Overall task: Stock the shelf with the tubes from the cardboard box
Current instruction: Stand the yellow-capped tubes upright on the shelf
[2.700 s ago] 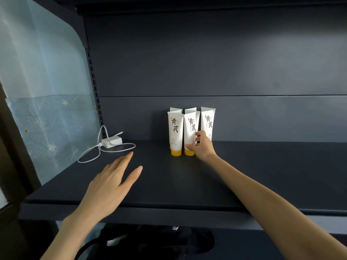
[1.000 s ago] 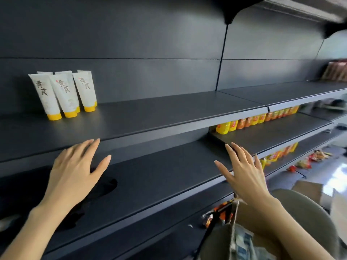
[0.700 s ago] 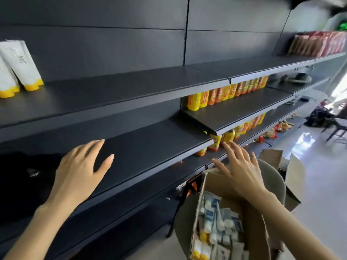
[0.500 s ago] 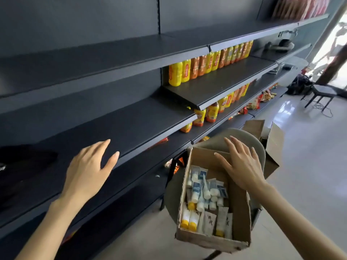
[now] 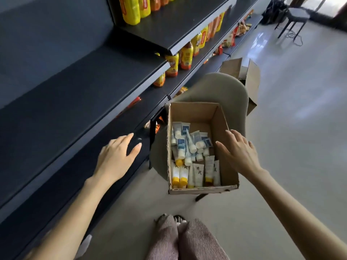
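Right hand (image 5: 239, 153), fingers spread, empty, over cardboard box (image 5: 227, 162) at centre frame; left hand (image 5: 117, 156) likewise. Best pinch yellow-capped tubes (image 5: 180, 174) singly, caps down for shelf (image 5: 75, 87).

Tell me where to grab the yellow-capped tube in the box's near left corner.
Likely from above, pinching the tube by its white body behind the cap: it lies flat, cap toward the near wall of the cardboard box, left wall and a neighbour beside it.
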A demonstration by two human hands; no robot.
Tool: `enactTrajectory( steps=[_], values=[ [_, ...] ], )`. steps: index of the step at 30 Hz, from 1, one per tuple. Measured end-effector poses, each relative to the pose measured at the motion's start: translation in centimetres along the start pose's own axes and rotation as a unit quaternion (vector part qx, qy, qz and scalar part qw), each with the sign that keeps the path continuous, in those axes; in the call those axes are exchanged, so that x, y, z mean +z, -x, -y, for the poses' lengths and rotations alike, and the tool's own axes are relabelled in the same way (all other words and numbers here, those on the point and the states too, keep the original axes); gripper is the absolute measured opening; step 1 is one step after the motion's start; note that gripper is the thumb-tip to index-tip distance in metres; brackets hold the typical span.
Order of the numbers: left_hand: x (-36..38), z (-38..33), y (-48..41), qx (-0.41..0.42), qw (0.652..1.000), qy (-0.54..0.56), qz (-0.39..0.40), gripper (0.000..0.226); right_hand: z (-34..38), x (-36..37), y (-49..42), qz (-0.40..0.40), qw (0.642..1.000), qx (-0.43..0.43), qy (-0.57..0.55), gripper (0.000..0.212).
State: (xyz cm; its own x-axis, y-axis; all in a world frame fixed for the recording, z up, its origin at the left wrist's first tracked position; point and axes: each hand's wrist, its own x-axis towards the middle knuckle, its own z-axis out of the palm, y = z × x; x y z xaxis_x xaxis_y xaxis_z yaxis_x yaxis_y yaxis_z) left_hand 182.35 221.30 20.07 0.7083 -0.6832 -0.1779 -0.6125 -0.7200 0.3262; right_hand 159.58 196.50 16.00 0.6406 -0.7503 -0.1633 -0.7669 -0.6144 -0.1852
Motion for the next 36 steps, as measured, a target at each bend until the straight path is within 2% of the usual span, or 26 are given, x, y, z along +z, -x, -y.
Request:
enactTrajectory(
  steps=[11,17,28,33,36],
  values=[
    [6.6,-0.3,-2.8,0.036,0.993,-0.014,0.114,0.058,-2.0,7.7,0.3,0.073,0.994,0.082,-0.017,0.061],
    [9.6,-0.4,-3.7,0.014,0.987,0.005,0.162,0.060,-2.5,12.5,0.0,0.169,0.975,0.126,-0.069,0.056],
    [14.1,-2.1,-7.3,-0.016,0.985,0.042,0.164,0.060,-4.0,20.4,-4.4,0.257,0.926,0.215,-0.174,0.059],
    [16.5,-2.5,-7.6,-0.018,0.984,0.057,0.165,0.060,-4.9,24.3,-5.3,0.256,0.884,0.279,-0.275,0.054],
    [17.4,-2.6,-7.7,-0.013,0.985,0.065,0.162,0.061,-6.2,27.6,-6.0,0.247,0.877,0.298,-0.287,0.054]
  ],
)
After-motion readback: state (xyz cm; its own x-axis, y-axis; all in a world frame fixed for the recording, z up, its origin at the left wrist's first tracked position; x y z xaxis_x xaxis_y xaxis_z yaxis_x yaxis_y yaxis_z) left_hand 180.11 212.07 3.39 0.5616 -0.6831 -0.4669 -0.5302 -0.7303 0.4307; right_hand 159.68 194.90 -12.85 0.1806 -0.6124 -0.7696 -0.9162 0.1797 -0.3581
